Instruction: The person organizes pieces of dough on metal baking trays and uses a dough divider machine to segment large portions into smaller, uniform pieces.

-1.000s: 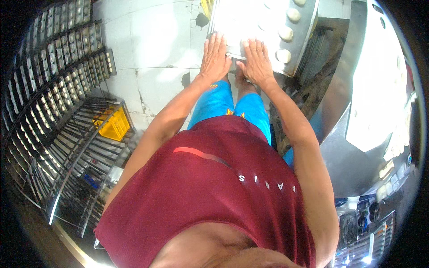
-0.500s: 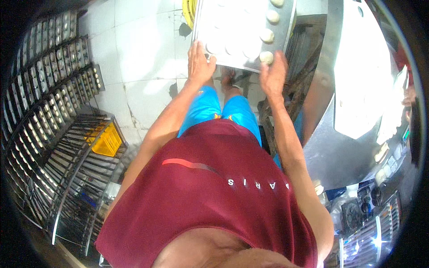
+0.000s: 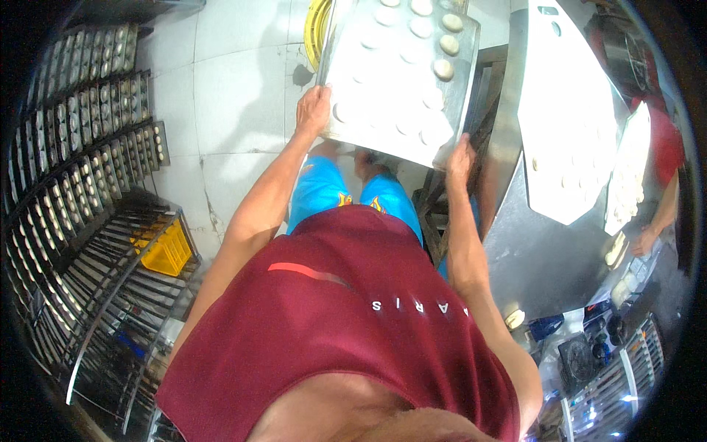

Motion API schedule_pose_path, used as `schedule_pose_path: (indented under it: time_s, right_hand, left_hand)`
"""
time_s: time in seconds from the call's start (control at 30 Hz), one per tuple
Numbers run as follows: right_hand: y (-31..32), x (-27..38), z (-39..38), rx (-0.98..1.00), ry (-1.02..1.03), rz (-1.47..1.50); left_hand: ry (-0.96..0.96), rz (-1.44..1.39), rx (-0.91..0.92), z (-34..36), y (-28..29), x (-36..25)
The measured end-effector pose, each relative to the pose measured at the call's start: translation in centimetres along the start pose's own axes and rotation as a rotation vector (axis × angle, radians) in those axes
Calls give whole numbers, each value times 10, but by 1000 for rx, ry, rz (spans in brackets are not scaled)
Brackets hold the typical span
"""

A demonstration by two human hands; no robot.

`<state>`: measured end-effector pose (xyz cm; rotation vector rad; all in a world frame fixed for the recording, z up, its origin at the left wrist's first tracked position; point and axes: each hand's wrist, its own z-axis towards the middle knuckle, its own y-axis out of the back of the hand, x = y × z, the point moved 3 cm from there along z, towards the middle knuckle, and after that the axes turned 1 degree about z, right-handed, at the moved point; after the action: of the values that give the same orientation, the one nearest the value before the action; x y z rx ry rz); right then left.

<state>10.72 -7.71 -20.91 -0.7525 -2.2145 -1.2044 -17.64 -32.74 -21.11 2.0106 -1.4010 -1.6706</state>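
In front of me, above my knees, I carry a flat metal tray point(image 3: 383, 140) by its two near corners. Rounds of dough point(image 3: 443, 70) sit on it in rows; bright glare washes out several of them. My left hand point(image 3: 314, 108) is closed round the near left corner. At the near right corner, my right hand point(image 3: 458, 156) grips the edge, with its fingers partly hidden under the rim.
To my left stands a dark rack point(image 3: 96, 169) full of dough trays, with a yellow crate point(image 3: 166, 249) low inside it. A metal table point(image 3: 515, 258) on my right bears a bright white sheet point(image 3: 567, 110). Another person's hand point(image 3: 648, 239) is beyond. A yellow ring-shaped object point(image 3: 317, 37) lies on the floor.
The tray has come nearer to me and tilted, with its right side lower in view. My right hand has shifted down along with it. Another person's arm now shows at the right.
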Motion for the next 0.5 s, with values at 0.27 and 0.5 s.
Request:
schedule_pose_path:
  time_s: [0.27,0.5]
  right_hand:
    - [7,31,-95,-12,315,-88]
    - [-29,118,-176,208,575,-51]
  left_hand:
    - [62,-99,-137,-86,70,33]
    - [161,-1190,23,-194,228,46]
